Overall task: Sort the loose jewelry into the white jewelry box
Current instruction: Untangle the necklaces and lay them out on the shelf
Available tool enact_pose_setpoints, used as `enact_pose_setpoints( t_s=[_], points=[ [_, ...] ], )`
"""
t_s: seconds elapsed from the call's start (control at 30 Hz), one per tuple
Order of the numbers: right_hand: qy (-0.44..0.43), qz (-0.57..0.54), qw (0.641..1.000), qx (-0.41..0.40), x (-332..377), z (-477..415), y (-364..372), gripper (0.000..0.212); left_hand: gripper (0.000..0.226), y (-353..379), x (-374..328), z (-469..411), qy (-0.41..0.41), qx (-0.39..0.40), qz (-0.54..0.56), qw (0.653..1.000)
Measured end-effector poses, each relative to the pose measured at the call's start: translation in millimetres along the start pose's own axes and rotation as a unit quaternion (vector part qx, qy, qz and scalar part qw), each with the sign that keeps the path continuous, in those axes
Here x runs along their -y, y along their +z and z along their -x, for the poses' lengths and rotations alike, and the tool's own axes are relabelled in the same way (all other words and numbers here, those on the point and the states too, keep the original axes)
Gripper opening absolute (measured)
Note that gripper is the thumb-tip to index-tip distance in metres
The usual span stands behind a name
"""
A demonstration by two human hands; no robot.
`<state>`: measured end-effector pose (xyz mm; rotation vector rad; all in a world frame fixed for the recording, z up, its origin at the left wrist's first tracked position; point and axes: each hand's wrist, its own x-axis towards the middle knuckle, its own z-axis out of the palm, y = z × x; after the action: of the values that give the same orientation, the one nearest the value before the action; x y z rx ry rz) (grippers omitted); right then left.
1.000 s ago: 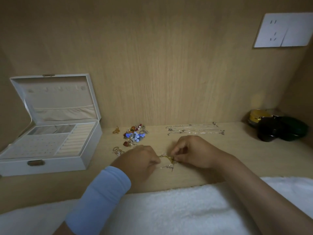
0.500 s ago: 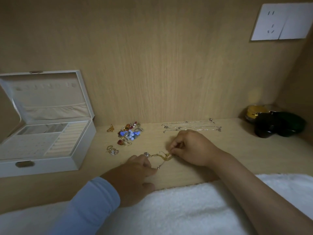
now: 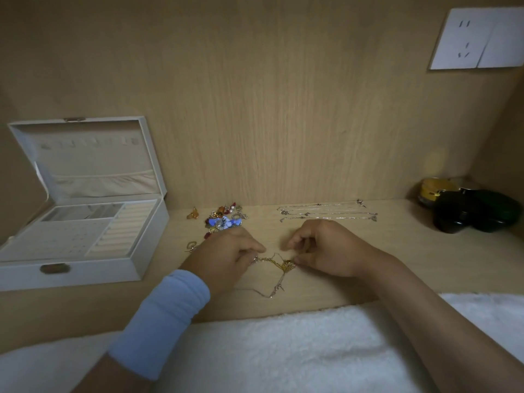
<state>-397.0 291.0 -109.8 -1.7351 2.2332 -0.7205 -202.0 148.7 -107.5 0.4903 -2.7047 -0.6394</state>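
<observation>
jewelry box [image 3: 85, 251] left, earring pile [image 3: 224, 219] beside it, necklaces [image 3: 326, 214] right

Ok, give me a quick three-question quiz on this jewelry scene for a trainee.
1. True or false: the box has its lid shut.
2. What do the left hand and right hand pinch? A. gold chain B. ring C. pearl
3. Fill in: the box stands to the ___ of the hands.
Key: 1 false; 2 A; 3 left.
</observation>
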Motion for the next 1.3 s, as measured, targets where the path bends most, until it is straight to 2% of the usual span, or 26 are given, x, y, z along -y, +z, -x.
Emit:
enact_pose_setpoints(
  t_s=[0.17,0.37,0.47,0.57,0.63,0.7,0.8,0.9,0.97,1.07,1.3],
  points=[
    [0.038,0.034,0.998,0.025,-7,4,-7,0.005,0.029,21,6,-14,0.043,0.065,-0.073,0.994],
    [0.086,-0.051,0.987,0.128,-3,10,-24,0.008,0.045,13,15,-9,0.000,0.071,-0.148,0.986],
    [0.095,-0.050,0.982,0.158,-2,12,-25,0.005,0.042,8,19,-7,-0.017,0.078,-0.148,0.986],
    [0.089,-0.062,0.988,0.109,0,9,-19,0.006,0.038,4,26,-5,-0.027,0.060,-0.131,0.989],
    [0.048,-0.022,0.998,0.031,2,0,-10,0.011,0.036,5,26,-6,-0.028,0.046,-0.110,0.993],
    [0.010,0.023,1.000,-0.012,8,-11,0,0.009,0.031,6,23,-8,-0.022,0.043,-0.103,0.994],
    [-0.017,0.016,1.000,0.008,14,-24,14,0.009,0.024,7,22,-9,-0.032,0.042,-0.099,0.994],
    [-0.028,0.022,0.999,0.027,13,-31,21,0.011,0.031,6,25,-7,-0.027,0.048,-0.098,0.994],
    [-0.023,0.023,0.999,0.019,12,-32,21,0.007,0.034,6,24,-6,-0.011,0.059,-0.110,0.992],
    [-0.021,0.044,0.999,0.009,10,-31,19,0.006,0.027,6,20,-8,-0.004,0.052,-0.128,0.990],
    [-0.004,0.070,0.997,-0.019,7,-29,21,0.008,0.027,15,8,-10,-0.046,0.007,-0.105,0.993]
  ],
)
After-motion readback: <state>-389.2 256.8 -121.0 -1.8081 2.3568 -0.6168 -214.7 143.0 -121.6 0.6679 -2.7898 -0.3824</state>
